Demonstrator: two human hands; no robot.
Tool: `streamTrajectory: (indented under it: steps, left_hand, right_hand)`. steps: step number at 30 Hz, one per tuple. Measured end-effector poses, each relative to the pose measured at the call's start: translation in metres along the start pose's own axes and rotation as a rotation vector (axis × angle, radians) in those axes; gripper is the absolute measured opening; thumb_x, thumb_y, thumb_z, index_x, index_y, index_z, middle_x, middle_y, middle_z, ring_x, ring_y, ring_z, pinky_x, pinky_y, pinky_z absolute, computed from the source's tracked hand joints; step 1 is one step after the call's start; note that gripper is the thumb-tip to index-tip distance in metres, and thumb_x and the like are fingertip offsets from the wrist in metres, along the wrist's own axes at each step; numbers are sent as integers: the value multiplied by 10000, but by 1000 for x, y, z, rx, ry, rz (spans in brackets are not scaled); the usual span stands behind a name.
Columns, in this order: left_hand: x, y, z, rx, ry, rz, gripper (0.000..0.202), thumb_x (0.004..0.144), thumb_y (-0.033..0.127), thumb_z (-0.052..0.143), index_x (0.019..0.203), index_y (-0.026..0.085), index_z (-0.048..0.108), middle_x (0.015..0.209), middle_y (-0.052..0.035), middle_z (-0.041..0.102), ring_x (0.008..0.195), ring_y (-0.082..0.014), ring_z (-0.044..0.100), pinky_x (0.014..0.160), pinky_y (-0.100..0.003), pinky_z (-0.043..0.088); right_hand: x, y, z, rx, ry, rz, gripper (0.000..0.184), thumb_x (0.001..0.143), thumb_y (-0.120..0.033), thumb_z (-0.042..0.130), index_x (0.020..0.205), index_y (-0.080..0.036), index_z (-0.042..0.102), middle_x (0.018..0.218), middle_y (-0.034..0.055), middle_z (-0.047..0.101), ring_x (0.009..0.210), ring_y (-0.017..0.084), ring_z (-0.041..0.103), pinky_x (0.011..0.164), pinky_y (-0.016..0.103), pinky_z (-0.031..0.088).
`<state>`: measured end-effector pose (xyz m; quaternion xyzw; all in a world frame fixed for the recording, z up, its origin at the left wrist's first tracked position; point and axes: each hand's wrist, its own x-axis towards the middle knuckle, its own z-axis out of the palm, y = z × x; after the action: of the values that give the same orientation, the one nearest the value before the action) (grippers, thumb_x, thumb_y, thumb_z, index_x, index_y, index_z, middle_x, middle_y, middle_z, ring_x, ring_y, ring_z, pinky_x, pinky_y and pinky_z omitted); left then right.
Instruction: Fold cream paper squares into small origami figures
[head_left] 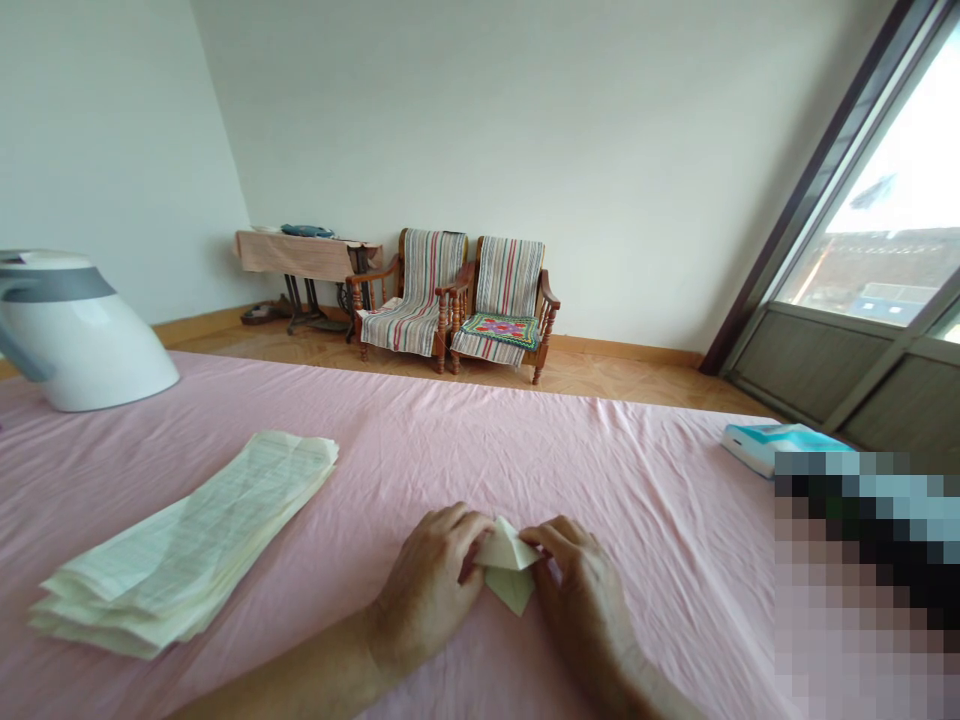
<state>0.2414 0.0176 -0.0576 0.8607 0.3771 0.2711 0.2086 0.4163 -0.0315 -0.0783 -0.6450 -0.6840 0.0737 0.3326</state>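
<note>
I can make out a smooth white jug (112, 350) with a grey collar at the far left of my view; I can't tell what it holds. A blue-and-white packet (784, 437) lies at the right, its contents also hidden and part of it lost behind blocky pixels. Between them spreads wrinkled pink cloth (405, 445). Near its front edge, my left hand (435, 575) and right hand (585, 590) pinch opposite sides of a pale, pointed folded paper (506, 553). Left of the hands lies a long, layered paper stack (195, 540), faintly lined.
</note>
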Motion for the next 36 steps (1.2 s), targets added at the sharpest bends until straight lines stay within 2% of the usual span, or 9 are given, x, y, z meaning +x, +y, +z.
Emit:
streamTrajectory:
  steps: [4, 6, 9, 12, 16, 20, 26, 32, 36]
  left_hand:
    - [-1, -3, -3, 3, -43, 144, 464, 708, -77, 468, 1048, 207, 606, 1025, -23, 610, 1004, -196, 549, 903, -314, 446]
    - [-2, -3, -6, 33, -73, 226, 428, 771, -71, 478, 1078, 199, 606, 1024, -29, 620, 999, -194, 554, 912, -319, 452]
    - [-2, -5, -12, 91, -118, 364, 306, 902, 25, 484, 1138, 183, 599, 1044, -58, 641, 1004, -203, 569, 921, -337, 458]
    - [-2, -8, -17, 128, -159, 470, 280, 951, 92, 474, 1199, 170, 580, 1110, -81, 646, 1049, -215, 576, 940, -350, 450]
    - [-1, -10, -20, 194, -212, 486, 253, 953, 113, 498, 1185, 150, 593, 1109, -82, 656, 1031, -218, 588, 931, -345, 447]
    - [1, -11, -19, 221, -219, 476, 219, 959, 123, 499, 1146, 161, 606, 1070, -62, 662, 999, -205, 588, 909, -327, 449]
    - [0, -13, -18, 244, -196, 574, 200, 980, 141, 464, 1135, 137, 590, 1021, -74, 649, 965, -212, 574, 877, -342, 448]
    - [-2, -11, -19, 277, -194, 656, 239, 1004, 150, 411, 1192, 155, 558, 964, -71, 643, 889, -200, 576, 808, -334, 445]
    - [-1, -10, -19, 317, -202, 672, 198, 999, 155, 437, 1109, 158, 601, 931, -58, 638, 872, -189, 568, 792, -318, 429]
  right_hand:
    - [-3, 3, 0, -54, -6, -103, 262, 836, -60, 500, 895, -230, 691, 841, 40, 634, 796, 187, 559, 702, 281, 377]
    - [-5, 5, 0, -81, -14, -139, 267, 842, -49, 497, 891, -232, 686, 850, 38, 629, 799, 182, 555, 708, 279, 378]
    - [-7, 10, 0, -120, -44, -178, 273, 855, -41, 498, 938, -231, 677, 897, 38, 626, 811, 182, 545, 714, 285, 376]
    - [-8, 15, 0, -160, -75, -206, 300, 864, -37, 487, 1010, -234, 661, 946, 41, 626, 825, 190, 536, 721, 300, 372]
    - [-11, 16, 0, -178, -41, -239, 319, 857, -37, 492, 1062, -229, 641, 1005, 44, 632, 858, 212, 528, 742, 331, 365]
    - [-15, 9, -1, -73, 22, -274, 346, 832, -13, 512, 1060, -239, 641, 1028, 29, 642, 886, 206, 529, 778, 337, 356]
    - [-13, 0, -7, -28, -37, -314, 304, 830, -20, 545, 956, -266, 670, 895, 3, 659, 808, 195, 546, 780, 365, 319]
    - [-11, 0, -10, -30, -58, -306, 223, 823, -34, 572, 838, -237, 663, 880, -1, 668, 795, 185, 557, 786, 359, 308]
    - [-11, 2, -11, 7, -41, -310, 308, 775, -6, 562, 911, -258, 674, 891, -8, 678, 810, 183, 573, 796, 360, 308]
